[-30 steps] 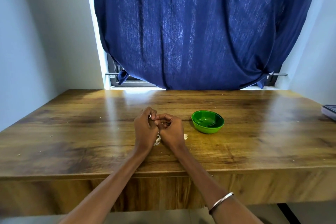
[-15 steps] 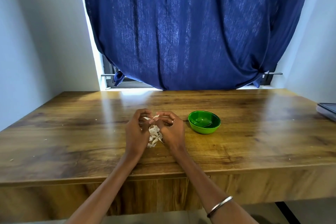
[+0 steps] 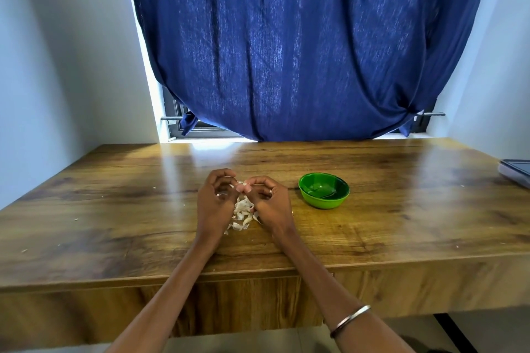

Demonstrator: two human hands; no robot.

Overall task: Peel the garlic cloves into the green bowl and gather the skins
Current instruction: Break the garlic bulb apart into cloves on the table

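Above a heap of skins (image 3: 242,213) on the table (image 3: 114,209), both hands' curled fingers (image 3: 222,173) pinch a small garlic clove (image 3: 243,187), its long axis running left-right, green bowl (image 3: 324,190) nearby at right.

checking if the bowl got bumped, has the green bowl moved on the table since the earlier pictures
No. The round green plastic bowl sits at the same spot on the wooden table, just right of the right hand; only the head camera shifted.
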